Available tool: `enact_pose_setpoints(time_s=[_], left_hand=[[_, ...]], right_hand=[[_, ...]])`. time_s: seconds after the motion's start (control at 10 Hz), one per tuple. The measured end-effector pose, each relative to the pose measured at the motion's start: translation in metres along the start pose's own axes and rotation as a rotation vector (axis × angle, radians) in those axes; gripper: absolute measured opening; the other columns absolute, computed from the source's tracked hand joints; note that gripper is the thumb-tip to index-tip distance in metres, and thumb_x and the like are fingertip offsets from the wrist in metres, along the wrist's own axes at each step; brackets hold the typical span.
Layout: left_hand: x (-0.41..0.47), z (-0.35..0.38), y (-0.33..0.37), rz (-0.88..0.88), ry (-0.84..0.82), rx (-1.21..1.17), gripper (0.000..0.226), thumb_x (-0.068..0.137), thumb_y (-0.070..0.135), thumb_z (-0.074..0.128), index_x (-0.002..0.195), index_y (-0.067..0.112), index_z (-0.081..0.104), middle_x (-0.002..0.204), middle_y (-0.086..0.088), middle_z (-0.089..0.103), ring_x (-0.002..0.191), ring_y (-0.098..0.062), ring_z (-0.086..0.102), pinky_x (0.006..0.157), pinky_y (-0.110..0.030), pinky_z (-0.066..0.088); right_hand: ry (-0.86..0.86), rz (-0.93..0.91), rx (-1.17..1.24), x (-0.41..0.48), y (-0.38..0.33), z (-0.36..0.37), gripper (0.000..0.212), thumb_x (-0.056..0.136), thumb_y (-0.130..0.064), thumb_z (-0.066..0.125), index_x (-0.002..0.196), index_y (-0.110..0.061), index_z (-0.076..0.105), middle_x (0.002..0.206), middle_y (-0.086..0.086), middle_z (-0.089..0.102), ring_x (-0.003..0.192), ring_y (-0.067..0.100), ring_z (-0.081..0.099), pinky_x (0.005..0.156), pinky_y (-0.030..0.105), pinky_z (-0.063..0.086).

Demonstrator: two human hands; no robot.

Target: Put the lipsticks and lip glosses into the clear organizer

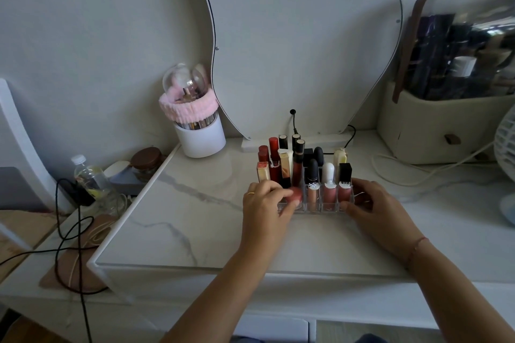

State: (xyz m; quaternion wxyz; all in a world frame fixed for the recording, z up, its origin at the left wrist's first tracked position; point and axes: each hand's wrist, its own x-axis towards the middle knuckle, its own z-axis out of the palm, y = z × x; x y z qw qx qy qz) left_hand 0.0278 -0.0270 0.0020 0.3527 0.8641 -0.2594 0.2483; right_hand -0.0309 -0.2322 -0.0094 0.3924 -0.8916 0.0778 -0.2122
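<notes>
Organizer (328,208) on the worktop (195,217), a hand at each end.
Bare marble runs left and forward to the near edge — a cord (418,179) lies at right. Lipsticks (312,172) stand upright in the organizer; left hand (264,203) pinches a pink tube (296,194) at its front-left corner, right hand (370,203) grips its right end.

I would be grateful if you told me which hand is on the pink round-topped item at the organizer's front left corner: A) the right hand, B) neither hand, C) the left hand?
C: the left hand has its fingers curled on the pink round-topped item at the clear organizer, while the right hand is at the organizer's right end.
</notes>
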Motion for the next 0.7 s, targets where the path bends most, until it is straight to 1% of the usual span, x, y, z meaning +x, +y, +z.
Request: enact_pose_setpoints(time_s=[0.1,0.2,0.3,0.4,0.5,0.6,0.7], left_hand=[[0.001,-0.008,-0.003,-0.030,0.067,-0.028,0.025,0.074,0.028,0.076,0.096,0.017,0.069,0.095,0.000,0.060,0.094,-0.017,0.051,0.082,-0.031,0.043],[-0.003,-0.016,-0.010,-0.153,0.168,-0.128,0.039,0.072,0.027,0.077,0.104,0.015,0.059,0.104,0.000,0.054,0.098,-0.017,0.050,0.085,-0.033,0.044],[-0.011,-0.019,-0.016,-0.356,0.060,-0.213,0.058,0.077,0.032,0.072,0.126,0.015,0.045,0.124,-0.002,0.051,0.116,-0.019,0.046,0.098,-0.039,0.042],[-0.019,-0.017,-0.021,-0.409,-0.107,-0.218,0.064,0.082,0.040,0.066,0.137,0.022,0.038,0.132,0.004,0.051,0.122,-0.013,0.046,0.098,-0.029,0.039],[-0.023,-0.016,-0.025,-0.377,-0.166,-0.244,0.059,0.081,0.040,0.066,0.133,0.029,0.043,0.123,0.010,0.059,0.114,-0.008,0.054,0.093,-0.025,0.043],[-0.024,-0.009,-0.031,-0.399,-0.170,-0.266,0.063,0.077,0.036,0.072,0.133,0.030,0.045,0.118,0.013,0.061,0.110,-0.003,0.055,0.091,-0.019,0.042],[-0.023,-0.008,-0.035,-0.460,-0.246,-0.320,0.073,0.073,0.038,0.075,0.137,0.026,0.041,0.123,0.013,0.057,0.114,-0.003,0.054,0.096,-0.015,0.040]], right_hand=[[-0.006,0.005,0.002,0.000,-0.001,0.000,0.051,0.078,-0.028,0.068,0.126,-0.020,0.052,0.104,0.000,0.059,0.089,0.012,0.059,0.077,0.023,0.044],[-0.004,0.013,0.002,-0.001,-0.003,-0.001,0.051,0.078,-0.028,0.069,0.126,-0.020,0.052,0.105,-0.001,0.059,0.089,0.011,0.059,0.077,0.023,0.044],[-0.025,0.030,0.008,-0.002,-0.006,-0.003,0.051,0.078,-0.027,0.068,0.125,-0.019,0.052,0.106,0.000,0.059,0.090,0.012,0.059,0.079,0.025,0.047],[-0.037,0.038,0.017,-0.004,-0.009,-0.003,0.050,0.080,-0.028,0.067,0.127,-0.020,0.051,0.107,-0.002,0.059,0.092,0.011,0.058,0.081,0.026,0.049],[-0.060,0.068,0.014,-0.006,-0.012,-0.005,0.050,0.080,-0.028,0.066,0.127,-0.021,0.050,0.106,-0.005,0.058,0.093,0.008,0.057,0.084,0.026,0.049],[-0.070,0.086,0.015,-0.004,-0.013,-0.005,0.052,0.078,-0.025,0.068,0.127,-0.021,0.051,0.103,-0.007,0.057,0.091,0.008,0.058,0.084,0.024,0.049],[-0.095,0.135,0.027,-0.003,-0.023,-0.006,0.053,0.077,-0.024,0.069,0.126,-0.022,0.050,0.106,-0.002,0.056,0.093,0.010,0.059,0.088,0.022,0.046]])
